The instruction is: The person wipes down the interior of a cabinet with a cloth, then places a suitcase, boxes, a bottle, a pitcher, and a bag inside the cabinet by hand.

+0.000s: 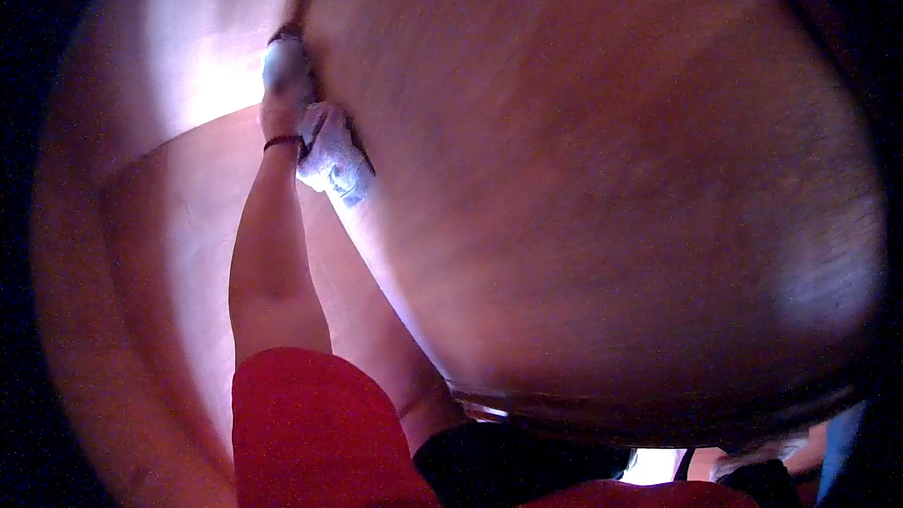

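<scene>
My left arm, in a red sleeve [315, 423], reaches up and away along a large brown panel. A thin dark band [282, 141] circles the wrist. My left hand [284, 85] is at the panel's edge, closed and blurred, its fingers partly lost in glare. A crumpled whitish cloth [334, 158] bunches out beside the wrist, against the panel's edge, and seems to be in that hand. Above the hand is a small dark shape that I cannot make out. My right hand cannot be seen.
The broad brown panel [602, 188], which looks like wood, fills the right side. A paler curved surface [179, 216] is on the left, with strong glare near the hand. Dark fabric [517, 452] lies low in the middle. Unclear pale and black shapes are at lower right.
</scene>
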Demonstrator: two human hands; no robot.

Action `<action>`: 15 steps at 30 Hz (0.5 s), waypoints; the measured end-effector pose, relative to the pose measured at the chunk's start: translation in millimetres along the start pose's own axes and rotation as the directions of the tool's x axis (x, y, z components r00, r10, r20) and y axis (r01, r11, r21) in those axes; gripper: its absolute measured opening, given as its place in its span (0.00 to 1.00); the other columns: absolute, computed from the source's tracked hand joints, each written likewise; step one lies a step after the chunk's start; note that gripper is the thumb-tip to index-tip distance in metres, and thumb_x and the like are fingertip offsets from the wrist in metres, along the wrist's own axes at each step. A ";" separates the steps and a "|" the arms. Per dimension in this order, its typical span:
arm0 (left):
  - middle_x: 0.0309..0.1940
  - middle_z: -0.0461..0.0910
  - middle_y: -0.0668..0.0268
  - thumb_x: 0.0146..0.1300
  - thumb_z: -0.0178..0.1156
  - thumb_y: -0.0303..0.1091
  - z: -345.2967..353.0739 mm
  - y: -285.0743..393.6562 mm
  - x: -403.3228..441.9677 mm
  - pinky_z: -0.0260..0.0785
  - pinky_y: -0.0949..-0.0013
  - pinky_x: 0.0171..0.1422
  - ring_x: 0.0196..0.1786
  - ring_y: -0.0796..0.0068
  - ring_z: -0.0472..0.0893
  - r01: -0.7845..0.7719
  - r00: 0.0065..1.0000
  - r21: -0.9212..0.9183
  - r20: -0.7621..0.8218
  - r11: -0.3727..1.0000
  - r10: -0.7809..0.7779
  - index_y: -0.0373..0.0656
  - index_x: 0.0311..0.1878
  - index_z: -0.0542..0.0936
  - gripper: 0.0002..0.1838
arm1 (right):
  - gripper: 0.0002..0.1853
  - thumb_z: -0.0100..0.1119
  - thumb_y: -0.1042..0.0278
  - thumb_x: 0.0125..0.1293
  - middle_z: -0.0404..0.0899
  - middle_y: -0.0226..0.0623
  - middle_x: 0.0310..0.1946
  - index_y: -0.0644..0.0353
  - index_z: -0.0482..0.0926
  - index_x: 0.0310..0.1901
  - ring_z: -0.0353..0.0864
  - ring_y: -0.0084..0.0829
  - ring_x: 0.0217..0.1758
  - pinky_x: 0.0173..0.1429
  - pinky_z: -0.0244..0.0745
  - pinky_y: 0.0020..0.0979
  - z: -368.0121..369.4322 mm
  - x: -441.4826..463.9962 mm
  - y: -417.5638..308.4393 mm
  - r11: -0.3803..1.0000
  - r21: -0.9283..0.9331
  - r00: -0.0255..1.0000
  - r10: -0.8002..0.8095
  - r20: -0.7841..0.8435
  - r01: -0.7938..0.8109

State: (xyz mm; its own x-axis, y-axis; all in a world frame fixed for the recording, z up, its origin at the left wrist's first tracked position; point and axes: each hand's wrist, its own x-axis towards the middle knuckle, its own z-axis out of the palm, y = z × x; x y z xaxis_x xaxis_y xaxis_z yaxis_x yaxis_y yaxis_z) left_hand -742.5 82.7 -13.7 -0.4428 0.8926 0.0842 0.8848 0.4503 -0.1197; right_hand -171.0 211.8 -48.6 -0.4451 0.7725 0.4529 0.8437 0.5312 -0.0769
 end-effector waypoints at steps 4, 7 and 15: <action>0.41 0.76 0.46 0.59 0.45 0.51 -13.0 27.4 18.4 0.66 0.51 0.49 0.45 0.46 0.75 0.126 0.989 0.332 0.036 0.935 -0.146 0.43 0.51 0.71 0.25 | 0.22 0.54 0.61 0.54 0.67 0.49 0.49 0.65 0.69 0.48 0.63 0.45 0.56 0.63 0.57 0.41 -5.2 -3.2 7.4 1.000 0.007 1.000 0.026 -0.007 -0.026; 0.42 0.75 0.45 0.58 0.43 0.52 -19.2 46.4 24.6 0.65 0.51 0.51 0.48 0.46 0.74 0.216 0.957 0.409 0.091 0.887 -0.275 0.38 0.49 0.73 0.27 | 0.22 0.54 0.61 0.53 0.67 0.49 0.49 0.65 0.69 0.48 0.63 0.46 0.56 0.62 0.57 0.42 -4.4 -6.4 9.0 1.000 0.000 0.999 0.027 -0.022 -0.027; 0.43 0.76 0.45 0.55 0.43 0.53 -17.7 74.5 -12.3 0.64 0.55 0.53 0.48 0.48 0.75 0.259 0.964 0.179 0.009 0.949 -0.265 0.36 0.45 0.76 0.29 | 0.19 0.51 0.63 0.54 0.67 0.49 0.47 0.65 0.69 0.46 0.63 0.45 0.55 0.62 0.56 0.42 9.9 1.2 3.9 0.999 0.042 0.999 -0.027 -0.022 0.027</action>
State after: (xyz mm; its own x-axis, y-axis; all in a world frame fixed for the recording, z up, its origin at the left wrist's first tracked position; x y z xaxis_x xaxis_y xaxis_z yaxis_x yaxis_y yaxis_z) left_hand -668.5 105.0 -6.1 -0.6626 0.7418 0.1040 0.6993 0.6623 -0.2689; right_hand -171.2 218.3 -57.2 -0.4607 0.7504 0.4739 0.8180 0.5662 -0.1014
